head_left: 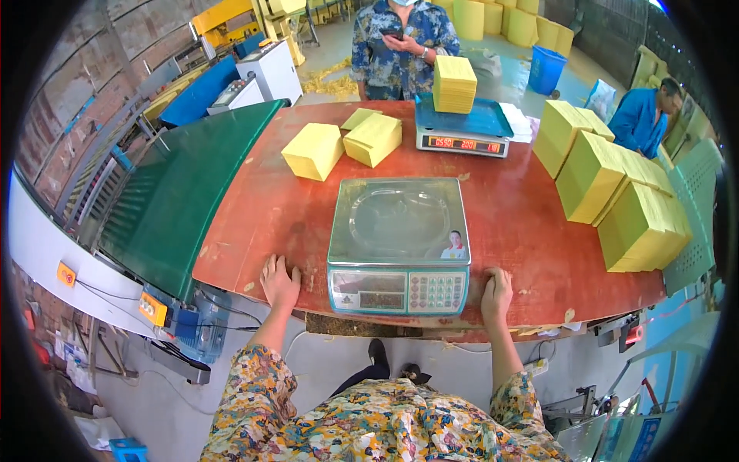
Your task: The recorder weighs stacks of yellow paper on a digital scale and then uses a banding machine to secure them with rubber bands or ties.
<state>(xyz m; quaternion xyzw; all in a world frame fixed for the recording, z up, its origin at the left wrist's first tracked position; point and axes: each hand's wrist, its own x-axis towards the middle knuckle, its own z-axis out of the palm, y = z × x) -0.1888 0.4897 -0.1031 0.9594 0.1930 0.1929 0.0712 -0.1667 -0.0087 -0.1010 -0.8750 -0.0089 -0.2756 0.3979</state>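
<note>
My left hand (279, 282) rests flat on the red table (523, 231), fingers apart, just left of a weighing scale (399, 245) with a bare steel pan. To the scale's right, my right hand (496, 294) lies on the table edge with fingers curled and nothing in it. Two yellow paper stacks (313, 151) (373, 138) sit beyond the scale. A second scale (462, 132) at the far side carries a yellow stack (454, 83).
Tall yellow stacks (616, 189) line the table's right side. A green conveyor belt (181, 196) runs along the left. A person in a patterned shirt (400, 42) stands opposite holding a phone. Another person in blue (643, 115) is at the far right.
</note>
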